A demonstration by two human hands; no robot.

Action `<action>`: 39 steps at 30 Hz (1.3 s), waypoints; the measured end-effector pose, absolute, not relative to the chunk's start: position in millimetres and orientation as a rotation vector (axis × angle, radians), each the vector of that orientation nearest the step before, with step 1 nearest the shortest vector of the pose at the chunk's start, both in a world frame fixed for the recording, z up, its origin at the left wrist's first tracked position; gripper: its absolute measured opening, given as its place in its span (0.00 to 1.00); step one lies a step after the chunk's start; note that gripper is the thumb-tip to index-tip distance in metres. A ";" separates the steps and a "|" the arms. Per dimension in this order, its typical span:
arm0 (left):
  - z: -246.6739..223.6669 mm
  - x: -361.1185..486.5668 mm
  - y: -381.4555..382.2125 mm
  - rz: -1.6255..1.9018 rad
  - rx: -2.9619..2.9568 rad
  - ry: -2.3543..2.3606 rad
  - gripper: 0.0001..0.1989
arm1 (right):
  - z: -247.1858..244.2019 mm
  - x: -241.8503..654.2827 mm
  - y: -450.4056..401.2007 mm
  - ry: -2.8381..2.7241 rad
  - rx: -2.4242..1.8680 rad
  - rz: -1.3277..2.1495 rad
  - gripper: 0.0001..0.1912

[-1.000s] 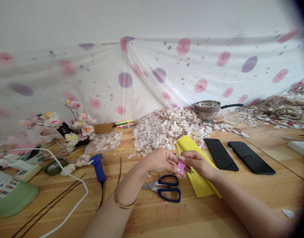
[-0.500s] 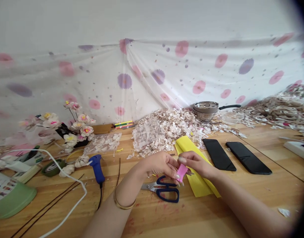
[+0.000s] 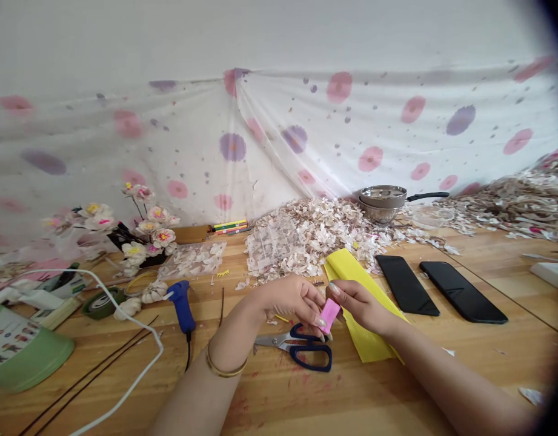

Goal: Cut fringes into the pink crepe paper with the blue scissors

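Observation:
A small folded pink piece [image 3: 330, 315], like crepe paper, is pinched in the fingers of my left hand [image 3: 301, 303]. My right hand [image 3: 358, 303] has its thumb and fingers closed at the upper right edge of the same piece. Both hands hover over the table, near the blue-handled scissors [image 3: 311, 357], which lie with their blades pointing left. Partly under my right hand and forearm lies a folded yellow paper sheet [image 3: 360, 272]. The fingertips behind the pink piece are partly hidden.
A blue glue gun [image 3: 182, 306] and dark thin sticks [image 3: 88, 375] lie left, near a white cable [image 3: 146, 375] and a green container [image 3: 37, 360]. Two black phones [image 3: 463, 290] rest right. Behind are a petal heap [image 3: 324, 227], artificial flowers [image 3: 156, 233] and a metal pan [image 3: 383, 197].
The pink piece has turned and shows a flatter, more rectangular face. My hands have shifted only slightly. The whole view has moved a little.

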State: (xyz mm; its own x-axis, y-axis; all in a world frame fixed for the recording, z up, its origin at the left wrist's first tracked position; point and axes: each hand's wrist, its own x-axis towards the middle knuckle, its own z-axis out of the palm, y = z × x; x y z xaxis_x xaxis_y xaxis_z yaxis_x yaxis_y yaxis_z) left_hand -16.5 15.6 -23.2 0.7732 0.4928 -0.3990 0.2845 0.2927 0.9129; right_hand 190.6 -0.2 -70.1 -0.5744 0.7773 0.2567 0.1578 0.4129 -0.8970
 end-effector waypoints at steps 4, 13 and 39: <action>-28.3 -15.9 17.8 0.148 1.294 0.724 0.19 | -69.6 190.0 -1.2 -1.976 -0.794 1.156 0.31; -21.7 -17.9 16.1 0.178 1.289 0.690 0.17 | -72.3 181.5 -9.1 -1.773 -0.792 1.320 0.29; -8.5 -19.5 11.9 0.338 1.337 0.784 0.14 | -75.8 184.8 -2.8 -1.649 -0.767 1.289 0.25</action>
